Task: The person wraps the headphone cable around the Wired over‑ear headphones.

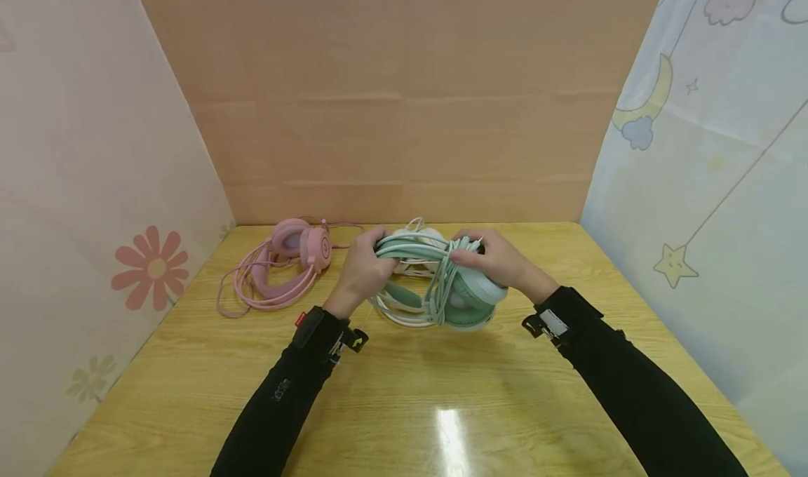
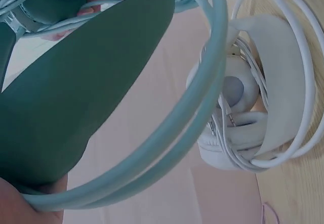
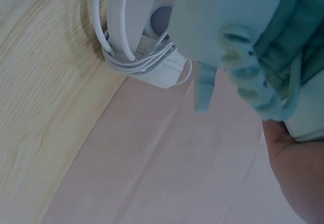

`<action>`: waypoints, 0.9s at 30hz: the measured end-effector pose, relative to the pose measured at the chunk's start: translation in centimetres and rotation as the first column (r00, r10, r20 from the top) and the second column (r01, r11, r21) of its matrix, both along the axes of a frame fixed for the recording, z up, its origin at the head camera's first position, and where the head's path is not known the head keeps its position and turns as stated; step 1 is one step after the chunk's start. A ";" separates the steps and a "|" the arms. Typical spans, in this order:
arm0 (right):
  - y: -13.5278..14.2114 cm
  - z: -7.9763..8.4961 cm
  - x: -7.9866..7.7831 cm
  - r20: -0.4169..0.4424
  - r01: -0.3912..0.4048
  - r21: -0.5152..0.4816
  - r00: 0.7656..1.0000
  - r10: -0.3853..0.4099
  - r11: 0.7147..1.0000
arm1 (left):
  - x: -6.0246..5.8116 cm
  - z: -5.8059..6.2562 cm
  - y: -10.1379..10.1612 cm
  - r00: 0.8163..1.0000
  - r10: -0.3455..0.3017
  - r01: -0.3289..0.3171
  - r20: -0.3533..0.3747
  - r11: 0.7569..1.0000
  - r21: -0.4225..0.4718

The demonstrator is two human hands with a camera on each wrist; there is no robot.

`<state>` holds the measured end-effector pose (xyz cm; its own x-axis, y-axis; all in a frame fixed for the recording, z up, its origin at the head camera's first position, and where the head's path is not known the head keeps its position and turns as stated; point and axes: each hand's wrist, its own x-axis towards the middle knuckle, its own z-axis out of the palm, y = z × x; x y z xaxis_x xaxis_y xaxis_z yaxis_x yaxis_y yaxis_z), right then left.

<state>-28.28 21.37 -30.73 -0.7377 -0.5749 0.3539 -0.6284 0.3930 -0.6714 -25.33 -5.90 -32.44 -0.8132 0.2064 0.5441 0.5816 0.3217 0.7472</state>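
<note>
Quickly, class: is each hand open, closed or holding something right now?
Left hand: closed, holding the green headphones.
Right hand: closed, holding the same headphones.

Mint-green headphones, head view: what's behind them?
White headphones on the wooden table; their top and some cable show. The mint-green headphones cover much of the rest, unseen there.

Wrist views — near, sharing white headphones (image 2: pixel 240 89), head — downward

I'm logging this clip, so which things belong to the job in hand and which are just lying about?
Job, apparently:
mint-green round-cupped headphones, cable-wrapped
left hand, gripping them
right hand, gripping them

Lying about:
pink padded headphones
cable-wrapped white headphones
</note>
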 end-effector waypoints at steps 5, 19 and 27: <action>0.1 -0.2 0.3 0.016 0.023 -0.016 1.000 -0.023 1.000 | -0.2 0.3 0.1 1.000 -0.009 0.010 0.016 0.999 -0.047; 1.0 0.8 1.5 0.017 0.089 -0.160 0.996 -0.088 0.983 | -0.2 2.0 -0.5 0.982 -0.186 0.186 -0.019 0.983 0.000; 1.9 0.9 1.7 0.142 0.089 -0.484 0.990 -0.022 0.871 | -0.7 0.0 -0.3 0.974 -0.227 0.226 -0.013 0.956 0.186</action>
<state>-26.55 23.29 -29.82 -0.8212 -0.3101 0.4790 -0.5111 0.0264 -0.8591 -25.99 -6.22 -32.41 -0.7616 0.2824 0.5832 0.6165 0.0384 0.7865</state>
